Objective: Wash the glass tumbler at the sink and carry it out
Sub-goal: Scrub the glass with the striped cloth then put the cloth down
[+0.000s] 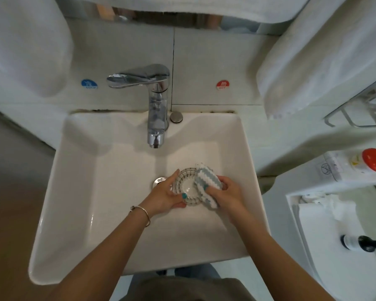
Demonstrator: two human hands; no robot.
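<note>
Glass tumbler (188, 187): held low over the basin of the white sink (78, 192), just right of the drain (160, 180), mouth turned up toward the camera, presumably so drips fall into the basin. Left hand (167, 197): fingers curled round the tumbler's wall, steadying it. Right hand (227, 193): grasping a striped blue-and-white cloth (204, 183), pressed over the tumbler's right rim, apparently for scrubbing. Chrome tap (154, 105): above, no water visibly running. Judged stage: washing in progress; rinsing and carrying out remain.
</note>
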